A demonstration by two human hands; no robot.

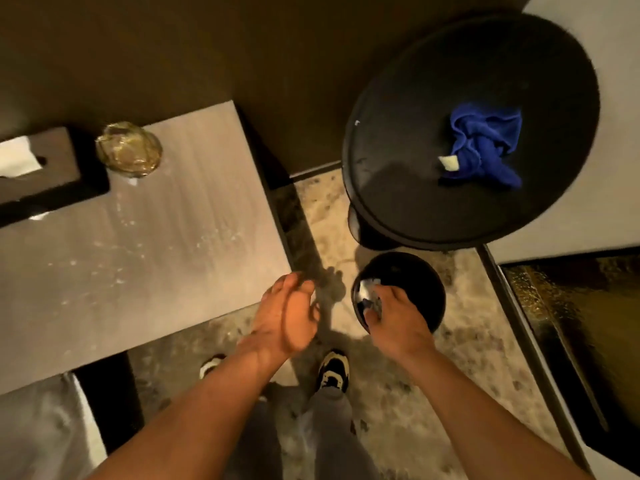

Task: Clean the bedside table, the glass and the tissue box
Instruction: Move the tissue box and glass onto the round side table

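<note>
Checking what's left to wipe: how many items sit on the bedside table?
2: the glass at the far left, and the tissue box beside it at the frame's left edge; more may lie out of view.

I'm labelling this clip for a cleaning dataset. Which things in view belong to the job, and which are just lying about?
Part of the job:
- bedside table, with white specks on its top
- glass
- tissue box
- blue cloth
- small black bin, where the right hand holds crumpled white scraps
- left hand, open

Just there:
- round black table under the cloth
</note>
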